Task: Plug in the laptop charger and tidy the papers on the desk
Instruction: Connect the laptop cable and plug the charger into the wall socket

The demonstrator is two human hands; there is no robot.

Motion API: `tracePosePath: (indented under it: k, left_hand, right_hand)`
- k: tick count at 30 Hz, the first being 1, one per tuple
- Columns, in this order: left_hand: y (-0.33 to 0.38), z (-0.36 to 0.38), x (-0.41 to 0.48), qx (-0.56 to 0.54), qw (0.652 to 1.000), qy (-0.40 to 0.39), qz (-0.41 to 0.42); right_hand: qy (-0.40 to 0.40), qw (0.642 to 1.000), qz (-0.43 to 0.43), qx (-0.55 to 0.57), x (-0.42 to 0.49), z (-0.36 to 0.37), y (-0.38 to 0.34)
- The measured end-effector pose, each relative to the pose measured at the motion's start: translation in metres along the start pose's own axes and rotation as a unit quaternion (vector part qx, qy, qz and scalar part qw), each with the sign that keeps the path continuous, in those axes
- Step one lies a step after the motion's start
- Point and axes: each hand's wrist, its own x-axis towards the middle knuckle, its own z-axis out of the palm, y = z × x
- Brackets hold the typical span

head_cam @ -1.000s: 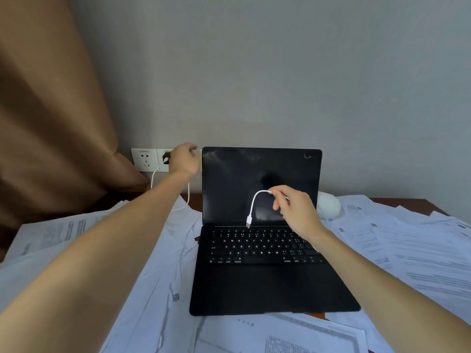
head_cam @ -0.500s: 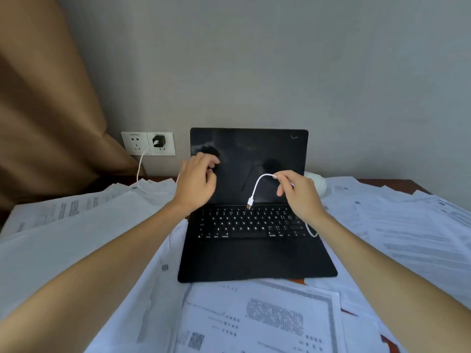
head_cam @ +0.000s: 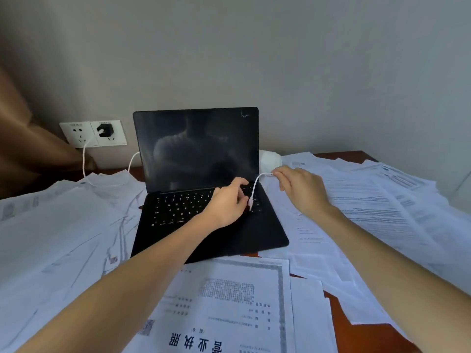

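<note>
An open black laptop [head_cam: 204, 159] stands on the desk with its screen dark. A black charger plug [head_cam: 105, 130] sits in the white wall socket [head_cam: 112, 142], and its white cable [head_cam: 84, 164] runs down over the papers and behind the laptop. My right hand [head_cam: 302, 191] pinches the cable near its free end, so that the connector [head_cam: 251, 203] hangs over the right side of the keyboard. My left hand [head_cam: 226, 203] reaches over the keyboard with its fingertips at the connector. Loose white papers [head_cam: 224, 304] cover the desk all round the laptop.
A brown curtain [head_cam: 23, 138] hangs at the left by the socket. A white rounded object [head_cam: 269, 159] sits behind the laptop's right edge. The reddish wooden desk [head_cam: 356, 335] shows between sheets at the front right. The grey wall stands close behind.
My left hand has left the wall plug and crossed over the keyboard to the connector. My right hand has kept hold of the cable and shifted to the right. The view has tilted down.
</note>
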Motion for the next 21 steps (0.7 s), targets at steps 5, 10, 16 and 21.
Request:
tracePosePath:
  k: [5,10,16,21]
  left_hand:
    - [0.011,0.014,0.034,-0.023,0.999,0.039,0.004]
    - [0.014,0.024,0.051,0.075,0.993,-0.087,-0.002]
    - [0.017,0.048,0.053,0.121,0.992,-0.036,0.005]
    - [0.015,0.044,0.055,0.036,0.999,0.015,-0.003]
  right_hand:
    - [0.06,0.991,-0.076,-0.089,0.011,0.009,0.046]
    - [0.086,0.979,-0.168,-0.082,0.031,0.018,0.068]
    - [0.041,0.969,-0.182,-0.164,0.026,0.025,0.065]
    - [-0.02,0.959,-0.128,-0.253,0.027,0.029,0.051]
